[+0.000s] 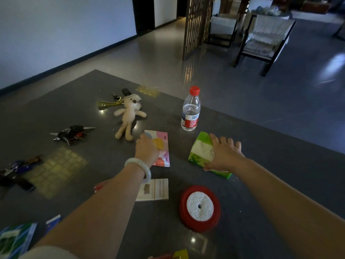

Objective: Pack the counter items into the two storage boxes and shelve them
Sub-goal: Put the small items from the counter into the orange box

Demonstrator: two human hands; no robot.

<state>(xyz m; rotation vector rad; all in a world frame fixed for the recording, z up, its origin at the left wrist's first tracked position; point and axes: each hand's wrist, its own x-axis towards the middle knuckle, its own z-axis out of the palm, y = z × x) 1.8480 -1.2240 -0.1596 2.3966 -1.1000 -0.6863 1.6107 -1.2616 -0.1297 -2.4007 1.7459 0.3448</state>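
Note:
On the dark grey counter, my left hand rests on a flat pink and white packet, fingers curled over its near left part. My right hand lies over a green tissue pack, fingers spread across its right side and thumb at the near edge. A water bottle with a red cap stands just beyond both. A cream plush rabbit keychain lies to the left of the packet. No storage box is in view.
Two key bunches lie at the left. A red and white ribbon spool and a small card sit near me. Booklets lie at the lower left. Beyond the counter edge are floor, a lattice screen and black-framed chairs.

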